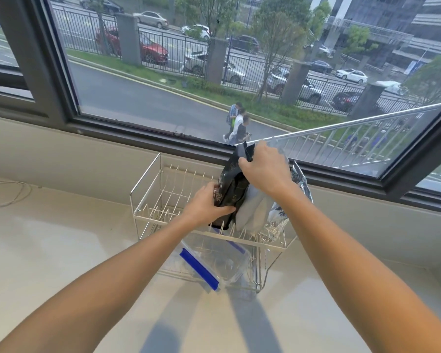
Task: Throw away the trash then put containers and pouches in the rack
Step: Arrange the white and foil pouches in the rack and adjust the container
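- Left hand (204,203) grips the lower side of the black foil pouch (233,189).
- Right hand (264,169) pinches its top.
- Pouch stands upright, top toward 12 o'clock, in the white wire rack (148,200) on the tabletop (61,250).

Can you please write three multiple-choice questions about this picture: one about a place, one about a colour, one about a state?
1. Where is the clear container?
A. On the lower level of the wire rack
B. On the window sill
C. In the left hand

2. What colour are the container's clips?
A. Red
B. Blue
C. Green

3. What is the state of the black pouch?
A. Lying flat on the counter
B. Standing alone, untouched
C. Held by both hands in the upper rack

Answers:
1 A: the container sits under the upper tier.
2 B: the clip along its lid is blue.
3 C: the left hand grips its lower part and the right hand its top, beside a silver pouch.
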